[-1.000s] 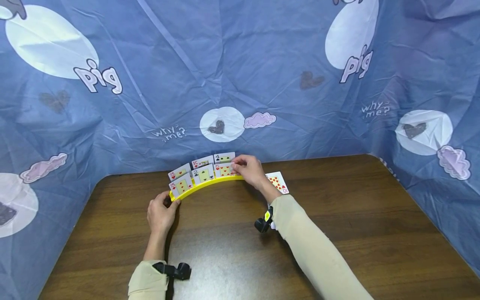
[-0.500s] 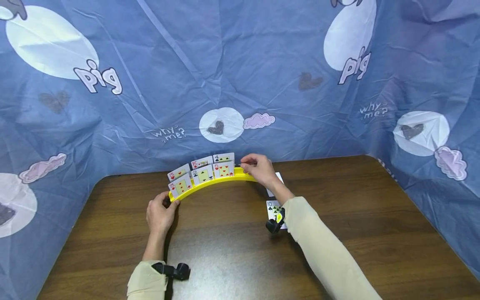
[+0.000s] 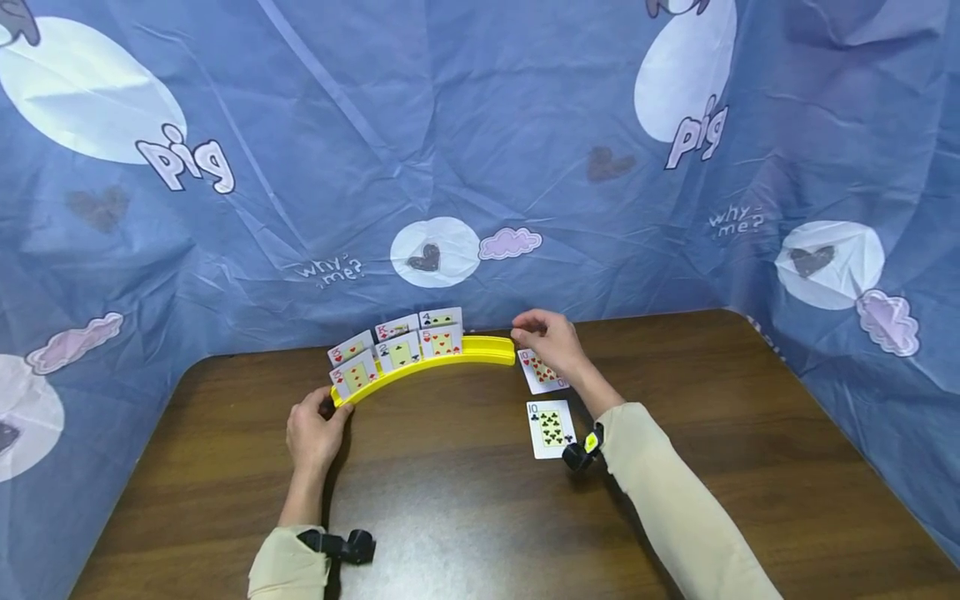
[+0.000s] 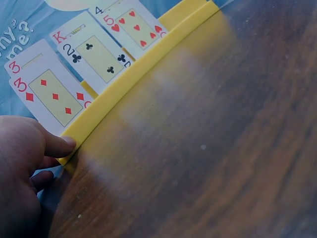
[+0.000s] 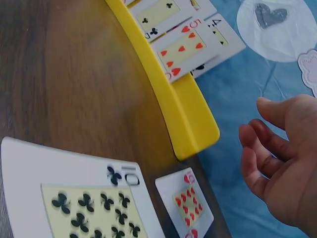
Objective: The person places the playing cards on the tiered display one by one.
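A curved yellow card holder [image 3: 487, 350] stands near the back of the table with two rows of playing cards. Its front row shows the three of diamonds [image 3: 354, 377], two of clubs [image 3: 400, 353] and five of hearts [image 3: 442, 341]; behind them a red three, a king and a four peek out. My left hand [image 3: 315, 432] grips the holder's left end between thumb and fingers, as the left wrist view also shows. My right hand [image 3: 553, 343], fingers loosely bent around nothing, hovers just past the holder's right end, partly covering the ten of hearts [image 3: 538, 371].
Face up on the wooden table [image 3: 450, 483] lies the ten of clubs [image 3: 551, 429], in front of the ten of hearts and beside the right wrist's camera [image 3: 577, 456]. Blue printed cloth [image 3: 322, 167] hangs behind the table and along its sides.
My right hand has left the five of hearts, which stays standing in the holder, and moved right past the holder's end. Both tens are now uncovered more. The left hand keeps its grip.
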Demonstrator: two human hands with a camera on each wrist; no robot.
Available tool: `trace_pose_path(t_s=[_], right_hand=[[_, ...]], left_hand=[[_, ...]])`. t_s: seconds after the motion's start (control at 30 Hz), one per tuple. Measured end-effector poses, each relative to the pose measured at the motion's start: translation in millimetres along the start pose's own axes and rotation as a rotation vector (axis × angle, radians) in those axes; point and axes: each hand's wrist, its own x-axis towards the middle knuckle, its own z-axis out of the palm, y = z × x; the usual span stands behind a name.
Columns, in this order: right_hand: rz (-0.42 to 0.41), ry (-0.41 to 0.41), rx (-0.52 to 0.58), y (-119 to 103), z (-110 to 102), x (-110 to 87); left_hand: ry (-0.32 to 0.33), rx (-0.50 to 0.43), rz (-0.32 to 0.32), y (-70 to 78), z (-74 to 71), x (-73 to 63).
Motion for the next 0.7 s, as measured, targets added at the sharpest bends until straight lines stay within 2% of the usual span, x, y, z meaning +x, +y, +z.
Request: trace_pose_path(t_s=[0.27, 0.5, 0.7], right_hand=[[0.019, 0.02, -0.03, 16.9, -9.8, -5.7], [0.003, 0.041, -0.14, 30.5, -15.0, -12.7], [0.025, 0.003, -0.195, 42.1, -19.4, -15.9]], left_hand=[[-0.011, -0.005, -0.012, -0.7, 0.3, -0.4], [0.016, 0.002, 0.022, -2.4, 1.4, 0.7], [0.016, 0.003, 0.023, -2.1, 1.0, 0.6]])
